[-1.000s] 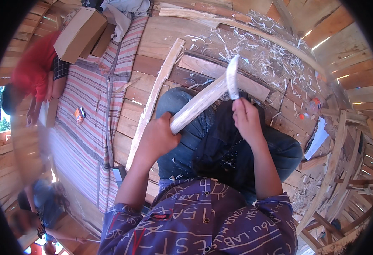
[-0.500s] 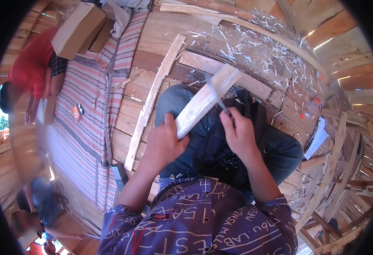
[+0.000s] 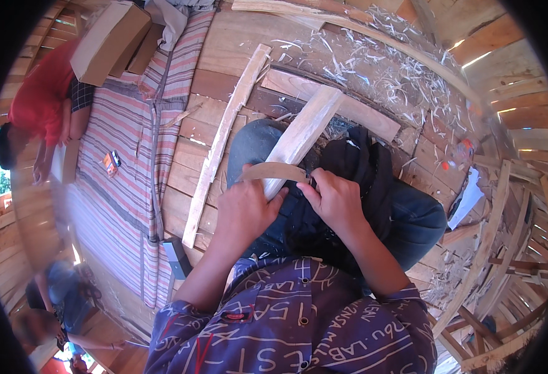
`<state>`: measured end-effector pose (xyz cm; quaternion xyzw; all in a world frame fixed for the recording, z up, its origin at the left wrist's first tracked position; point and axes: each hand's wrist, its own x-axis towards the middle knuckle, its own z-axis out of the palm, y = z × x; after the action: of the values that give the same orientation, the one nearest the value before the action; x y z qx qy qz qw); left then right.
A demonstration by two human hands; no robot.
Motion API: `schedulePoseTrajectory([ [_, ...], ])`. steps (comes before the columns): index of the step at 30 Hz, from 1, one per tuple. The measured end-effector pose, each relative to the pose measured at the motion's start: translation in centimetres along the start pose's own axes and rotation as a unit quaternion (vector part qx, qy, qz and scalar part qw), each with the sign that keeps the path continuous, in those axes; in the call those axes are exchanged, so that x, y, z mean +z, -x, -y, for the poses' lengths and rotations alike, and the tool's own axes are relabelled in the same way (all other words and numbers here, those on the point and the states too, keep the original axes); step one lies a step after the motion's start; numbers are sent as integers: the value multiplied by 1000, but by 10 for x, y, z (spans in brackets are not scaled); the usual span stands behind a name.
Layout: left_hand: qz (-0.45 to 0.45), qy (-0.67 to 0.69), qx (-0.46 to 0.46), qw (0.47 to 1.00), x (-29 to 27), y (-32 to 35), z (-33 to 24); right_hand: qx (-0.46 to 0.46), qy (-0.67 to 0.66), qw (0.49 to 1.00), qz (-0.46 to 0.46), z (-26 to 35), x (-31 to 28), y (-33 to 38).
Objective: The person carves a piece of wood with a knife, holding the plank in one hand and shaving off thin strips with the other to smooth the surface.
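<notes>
A pale, partly shaved wooden strip (image 3: 300,132) lies slantwise across my lap, its far end over a flat board (image 3: 364,117) on the floor. My left hand (image 3: 247,206) is closed around the strip's near end. My right hand (image 3: 335,198) is closed on the handle of a knife, mostly hidden by the fingers. The knife's curved blade (image 3: 272,171) lies crosswise over the strip just beyond my left hand, its tip near the left fingers. Dark cloth (image 3: 356,165) is bunched on my lap beside the right hand.
A long rough strip (image 3: 227,140) lies left of my knee. Wood shavings (image 3: 386,75) litter the floor ahead. A person in red (image 3: 40,100) sits by a cardboard box (image 3: 111,40) beyond the striped mat (image 3: 118,124); another person (image 3: 62,293) is lower left. Wooden slats (image 3: 492,249) stand at right.
My right hand has drawn the knife back along the strip toward me, from its far part to near my left hand. The left hand keeps its hold.
</notes>
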<state>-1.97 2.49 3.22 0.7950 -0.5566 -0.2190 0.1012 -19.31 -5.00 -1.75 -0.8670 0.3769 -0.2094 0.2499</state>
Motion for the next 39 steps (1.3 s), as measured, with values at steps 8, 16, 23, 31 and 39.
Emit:
schedulePoseTrajectory([
  [8,57,15,-81,995,-7,7,-7,354,122,925,-62,-126,-53,-47],
  [16,25,-5,-52,998,-1,-4,-12,242,28,966,-82,-68,-70,-8],
  [23,41,20,-44,998,-1,-1,-8,67,-5,997,28,-9,-4,-9],
  [31,55,48,-63,995,-1,-12,-10,60,119,991,28,-56,-6,-64],
  [39,45,101,-35,993,-7,0,-4,392,138,901,-120,-227,-130,-7],
])
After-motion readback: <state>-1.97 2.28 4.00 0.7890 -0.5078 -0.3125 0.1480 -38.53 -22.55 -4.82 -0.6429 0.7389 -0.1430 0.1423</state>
